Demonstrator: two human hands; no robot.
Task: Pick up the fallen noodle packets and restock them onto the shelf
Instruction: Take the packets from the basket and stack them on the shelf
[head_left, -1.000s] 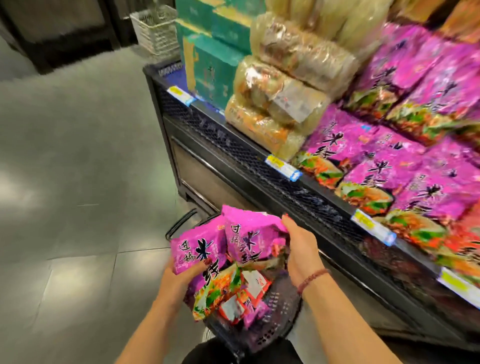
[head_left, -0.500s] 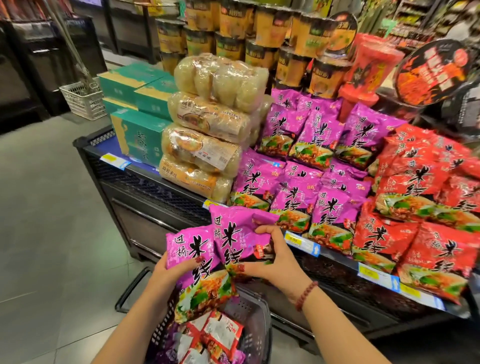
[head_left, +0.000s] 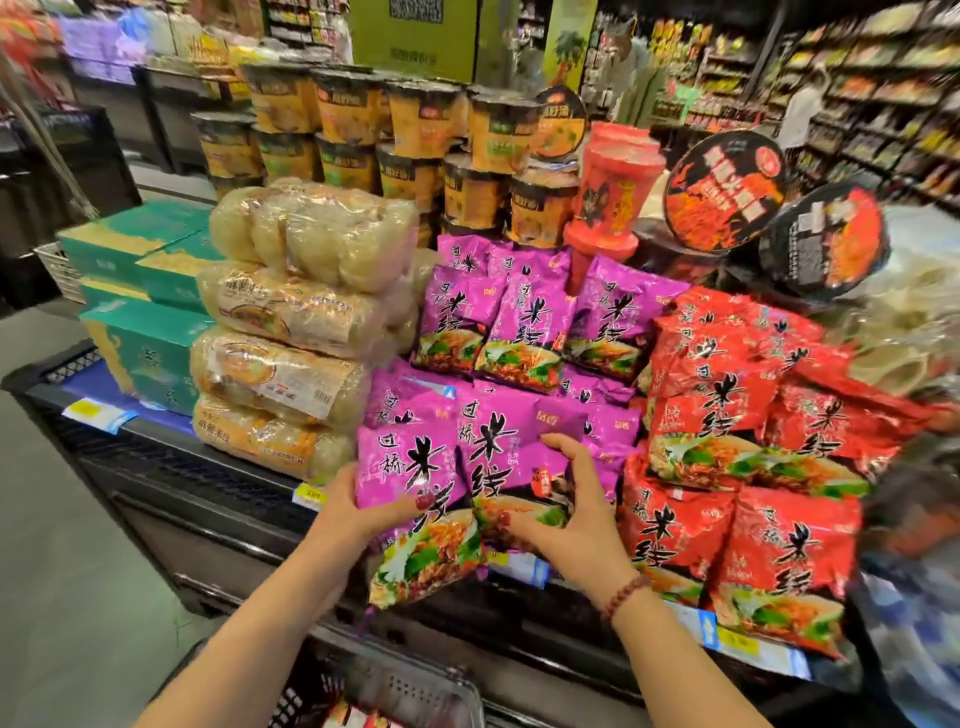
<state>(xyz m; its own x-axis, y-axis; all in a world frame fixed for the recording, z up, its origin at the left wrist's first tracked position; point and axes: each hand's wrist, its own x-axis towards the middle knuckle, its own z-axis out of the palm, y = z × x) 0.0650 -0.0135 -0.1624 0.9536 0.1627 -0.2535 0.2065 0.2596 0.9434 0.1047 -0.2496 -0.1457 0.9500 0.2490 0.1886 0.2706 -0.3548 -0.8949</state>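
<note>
I hold two purple noodle packets in front of the shelf's lower purple row. My left hand (head_left: 358, 512) grips the left purple packet (head_left: 410, 499) from its left edge, thumb across the front. My right hand (head_left: 566, 514) grips the right purple packet (head_left: 511, 452), fingers over its right side and thumb under its bottom. Both packets are upright, side by side, just before the stacked purple packets (head_left: 524, 322) on the black shelf (head_left: 218, 467). The packets hide my fingertips.
Clear bags of rice noodles (head_left: 291, 338) and green boxes (head_left: 150, 338) stand left of the purple stack; red packets (head_left: 727, 467) lie to its right. Noodle cups (head_left: 415, 150) are stacked behind. A black basket (head_left: 395, 696) with more packets sits below my arms. Grey floor lies left.
Both hands have lifted the two purple packets out of the basket and up to the shelf's purple row. My view has risen from the floor and basket to the shelf.
</note>
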